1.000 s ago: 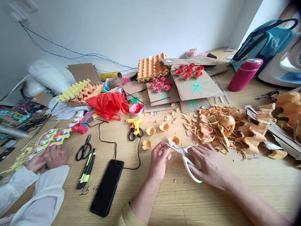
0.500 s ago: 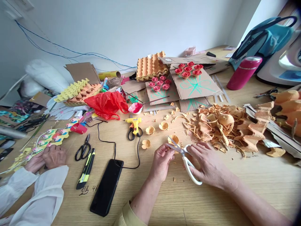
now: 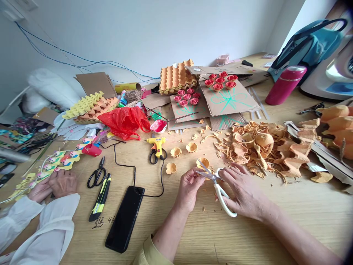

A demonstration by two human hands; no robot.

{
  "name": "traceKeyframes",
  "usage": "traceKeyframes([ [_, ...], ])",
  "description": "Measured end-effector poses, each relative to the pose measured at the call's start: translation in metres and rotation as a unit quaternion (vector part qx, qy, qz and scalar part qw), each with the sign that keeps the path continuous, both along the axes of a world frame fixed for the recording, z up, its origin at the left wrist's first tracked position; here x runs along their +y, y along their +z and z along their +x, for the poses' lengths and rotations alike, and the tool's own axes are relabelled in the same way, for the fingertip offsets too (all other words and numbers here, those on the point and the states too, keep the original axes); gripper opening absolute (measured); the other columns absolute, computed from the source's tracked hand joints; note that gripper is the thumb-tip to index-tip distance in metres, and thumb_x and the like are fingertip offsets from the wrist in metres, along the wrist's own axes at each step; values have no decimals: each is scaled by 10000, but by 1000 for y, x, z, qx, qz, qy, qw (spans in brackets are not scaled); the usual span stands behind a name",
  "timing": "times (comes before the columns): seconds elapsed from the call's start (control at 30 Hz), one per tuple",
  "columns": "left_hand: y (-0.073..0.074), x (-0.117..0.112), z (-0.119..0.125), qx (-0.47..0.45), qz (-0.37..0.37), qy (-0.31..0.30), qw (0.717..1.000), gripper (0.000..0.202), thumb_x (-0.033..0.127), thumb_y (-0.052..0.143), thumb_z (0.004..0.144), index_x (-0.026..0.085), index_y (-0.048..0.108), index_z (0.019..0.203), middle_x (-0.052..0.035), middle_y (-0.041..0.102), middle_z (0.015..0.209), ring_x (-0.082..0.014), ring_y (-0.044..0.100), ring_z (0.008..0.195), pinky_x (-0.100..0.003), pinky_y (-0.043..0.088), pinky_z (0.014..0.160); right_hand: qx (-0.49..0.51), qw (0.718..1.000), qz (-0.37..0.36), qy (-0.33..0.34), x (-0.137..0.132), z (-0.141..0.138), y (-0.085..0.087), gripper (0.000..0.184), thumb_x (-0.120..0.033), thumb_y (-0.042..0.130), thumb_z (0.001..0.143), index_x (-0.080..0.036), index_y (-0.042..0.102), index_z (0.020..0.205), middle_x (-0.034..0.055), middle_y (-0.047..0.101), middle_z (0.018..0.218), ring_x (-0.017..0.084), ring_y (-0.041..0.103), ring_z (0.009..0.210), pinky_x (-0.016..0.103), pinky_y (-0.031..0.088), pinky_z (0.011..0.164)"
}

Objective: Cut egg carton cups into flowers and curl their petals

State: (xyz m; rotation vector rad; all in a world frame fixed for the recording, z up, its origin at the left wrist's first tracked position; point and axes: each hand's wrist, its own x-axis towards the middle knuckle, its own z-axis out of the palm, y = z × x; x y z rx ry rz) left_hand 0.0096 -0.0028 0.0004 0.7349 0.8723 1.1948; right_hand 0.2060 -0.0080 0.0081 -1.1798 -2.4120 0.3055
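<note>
My right hand [image 3: 244, 191] grips white-handled scissors [image 3: 220, 187], their blades pointing left toward my left hand [image 3: 190, 187]. My left hand pinches a small orange scrap of egg-carton card at the blades; the scrap is mostly hidden by my fingers. Just beyond the blades lies an orange carton cup flower [image 3: 203, 162]. Three more such flowers [image 3: 176, 152] lie farther left on the wooden table [image 3: 248, 235]. A heap of orange carton offcuts [image 3: 259, 147] sits right of my hands.
A yellow glue gun [image 3: 156, 145], black phone [image 3: 125, 218], black scissors [image 3: 97, 173] and a utility knife [image 3: 100, 197] lie to the left. Another person's hands [image 3: 53, 184] in white sleeves rest at far left. Red carton roses on cardboard [image 3: 220, 96], egg trays, a red bag and a pink bottle [image 3: 285, 85] stand behind.
My left hand has shifted slightly right and closer to the scissor blades; the scissors have turned a little. The camera has tilted slightly. The other person's hands stay still.
</note>
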Motion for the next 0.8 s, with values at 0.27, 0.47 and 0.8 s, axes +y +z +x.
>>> traceKeyframes([
  [0.27,-1,0,0,-6,12,-11,1000,198,354,834,739,189,767,823,-15,698,812,-121,532,748,-255,393,710,30,999,4,11,-1,0,2,171,-363,560,887,-228,465,929,18,596,840,217,582,772,491,323,1014],
  [0.47,-4,1,-4,9,28,-18,999,182,346,821,752,189,761,824,-23,697,833,-161,579,842,-298,432,831,35,999,-2,22,-1,1,3,212,-389,558,896,-236,427,832,-12,549,751,189,543,696,482,333,1003],
  [0.8,8,5,-14,104,95,-60,988,204,362,755,824,160,731,838,-35,690,817,-170,599,822,-312,455,844,17,999,3,31,0,5,7,207,-401,565,911,-229,460,865,6,575,803,202,558,736,472,344,969],
])
